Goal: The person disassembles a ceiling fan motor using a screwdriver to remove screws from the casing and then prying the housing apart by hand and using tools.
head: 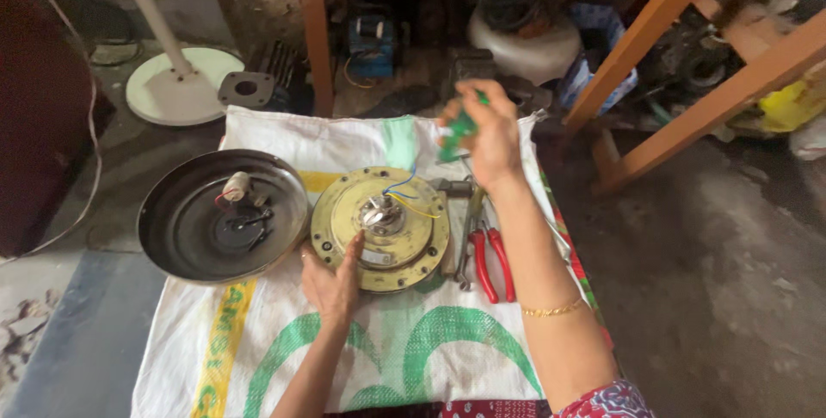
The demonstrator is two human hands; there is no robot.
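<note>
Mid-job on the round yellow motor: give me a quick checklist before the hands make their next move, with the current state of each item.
1. Left hand steadying the yellow motor at its near rim: ok.
2. Right hand gripping the green-handled tool, raised above the cloth: ok.
3. Tool tip type: cannot tell, hidden by the hand.
4. Blue and yellow wires clear of the hub: not ok, they trail across the top.
5. Red pliers lying beside the motor: ok.
6. Dark cover pan set aside, apart from the hands: ok.
</note>
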